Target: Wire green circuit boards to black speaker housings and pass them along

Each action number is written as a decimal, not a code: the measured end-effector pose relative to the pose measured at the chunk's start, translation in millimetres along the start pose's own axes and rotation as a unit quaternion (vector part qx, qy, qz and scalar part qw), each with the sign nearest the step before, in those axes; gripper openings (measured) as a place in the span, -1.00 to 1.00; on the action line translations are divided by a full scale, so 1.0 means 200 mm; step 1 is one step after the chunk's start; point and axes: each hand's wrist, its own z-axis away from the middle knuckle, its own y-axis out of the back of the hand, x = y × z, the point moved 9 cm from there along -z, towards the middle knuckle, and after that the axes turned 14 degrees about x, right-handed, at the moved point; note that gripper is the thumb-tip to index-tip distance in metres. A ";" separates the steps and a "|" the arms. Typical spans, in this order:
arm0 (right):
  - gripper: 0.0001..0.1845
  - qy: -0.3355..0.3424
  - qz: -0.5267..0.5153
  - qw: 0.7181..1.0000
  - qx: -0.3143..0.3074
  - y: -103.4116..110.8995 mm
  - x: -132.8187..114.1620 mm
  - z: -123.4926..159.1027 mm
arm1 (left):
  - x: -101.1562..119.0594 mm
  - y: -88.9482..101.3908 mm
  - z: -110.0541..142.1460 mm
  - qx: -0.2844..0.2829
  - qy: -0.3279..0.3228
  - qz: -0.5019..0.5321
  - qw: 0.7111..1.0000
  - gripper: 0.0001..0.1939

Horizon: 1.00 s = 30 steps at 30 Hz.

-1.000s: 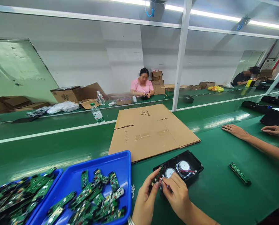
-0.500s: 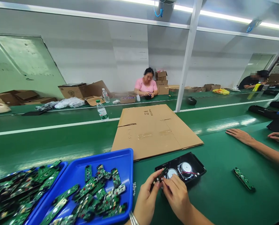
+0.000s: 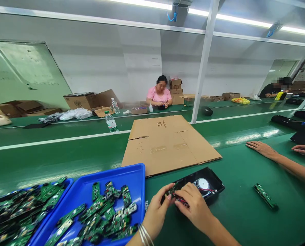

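Fingers (image 3: 186,192) pinching green circuit board (image 3: 173,190)

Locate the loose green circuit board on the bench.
The loose green circuit board lies on the green bench at right in the head view, right of the black speaker housing and below a co-worker's hand.

Head view of a green assembly bench (image 3: 234,222). Lower centre, the left hand (image 3: 156,213) and right hand (image 3: 194,208) hold a green circuit board (image 3: 173,190) over an open black speaker housing (image 3: 213,179) containing a round speaker (image 3: 202,187). Lower left, a blue tray (image 3: 139,174) holds piled boards. A flattened cardboard sheet (image 3: 165,147) lies above centre. At right, a co-worker's hands (image 3: 262,149) rest on the bench near a loose circuit board (image 3: 265,201).
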 end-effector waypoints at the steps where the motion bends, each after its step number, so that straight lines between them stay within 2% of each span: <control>1: -0.81 -0.013 -0.004 0.999 -0.052 0.00 0.04 0.00 | -0.01 0.03 -0.03 0.006 0.009 -0.005 1.000 -0.46; 3: -0.53 -0.044 0.018 0.989 -0.141 0.02 0.13 0.03 | -0.02 0.09 -0.08 0.017 0.026 -0.043 0.999 -0.42; 4: -0.48 -0.058 0.042 0.983 -0.171 0.04 0.18 0.06 | -0.03 0.11 -0.10 0.011 0.035 -0.067 0.997 -0.40; 7: -0.59 -0.069 0.131 0.967 -0.209 0.06 0.29 0.14 | -0.04 0.12 -0.12 -0.040 0.054 -0.113 0.991 -0.40; 9: -0.64 -0.036 0.171 0.963 -0.207 0.05 0.30 0.16 | -0.03 0.09 -0.12 -0.064 0.057 -0.106 0.991 -0.44; 12: -0.66 0.036 0.187 0.964 -0.186 -0.02 0.23 0.15 | 0.00 0.05 -0.11 -0.071 0.057 -0.077 0.993 -0.40; 14: -0.69 0.057 0.178 0.970 -0.158 -0.09 0.17 0.16 | 0.03 0.04 -0.10 -0.073 0.073 -0.034 0.994 -0.42; 16: -0.74 0.056 0.165 0.976 -0.128 -0.16 0.11 0.18 | 0.05 0.03 -0.06 -0.101 0.108 0.001 0.989 -0.49; 18: -0.77 0.035 0.149 0.983 -0.102 -0.21 0.06 0.20 | 0.07 0.03 -0.02 -0.157 0.143 0.001 0.977 -0.48; 20: -0.79 -0.003 0.112 0.989 -0.098 -0.24 0.03 0.21 | 0.09 0.05 0.02 -0.205 0.165 -0.017 0.965 -0.39; 22: -0.83 -0.065 0.041 0.991 -0.111 -0.22 0.05 0.18 | 0.12 0.09 0.04 -0.223 0.165 -0.019 0.961 -0.31; 24: -0.80 -0.150 -0.022 0.982 -0.114 -0.14 0.13 0.14 | 0.16 0.10 0.06 -0.233 0.152 0.008 0.960 -0.27; 27: -0.65 -0.258 0.005 0.960 -0.113 0.00 0.32 0.09 | 0.16 0.06 0.09 -0.259 0.140 0.057 0.954 -0.24; 30: -0.52 -0.272 0.011 0.939 -0.211 0.01 0.40 0.11 | 0.07 -0.02 0.11 -0.286 0.140 0.051 0.946 -0.27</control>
